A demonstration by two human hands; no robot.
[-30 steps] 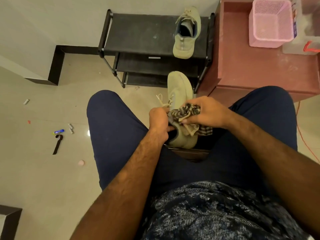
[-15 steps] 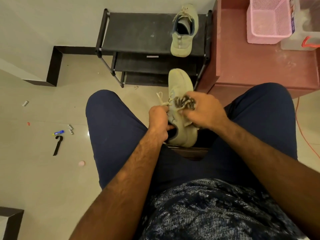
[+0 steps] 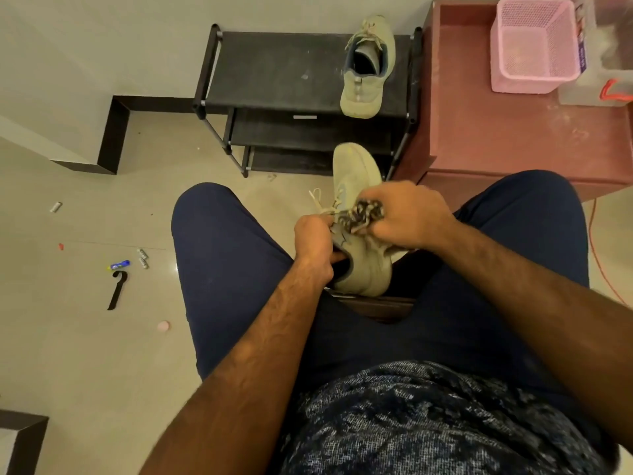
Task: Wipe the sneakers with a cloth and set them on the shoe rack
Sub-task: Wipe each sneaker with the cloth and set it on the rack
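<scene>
Seated person, head view. The left hand (image 3: 313, 240) closes its grip on the collar of a pale green sneaker (image 3: 359, 221) held between the knees, toe pointing to 12 o'clock. The right hand (image 3: 409, 214) holds a bunched patterned cloth (image 3: 361, 214) in a tight grip, pressed on the laces. At 12 o'clock a black shoe rack (image 3: 274, 70) carries the second sneaker (image 3: 366, 73) at the right end of its top shelf. At 2 o'clock a pink basket (image 3: 534, 46) stands on a reddish cabinet (image 3: 496, 132).

Sneaker (image 3: 365, 68) atop black shoe rack (image 3: 274, 73)
</scene>
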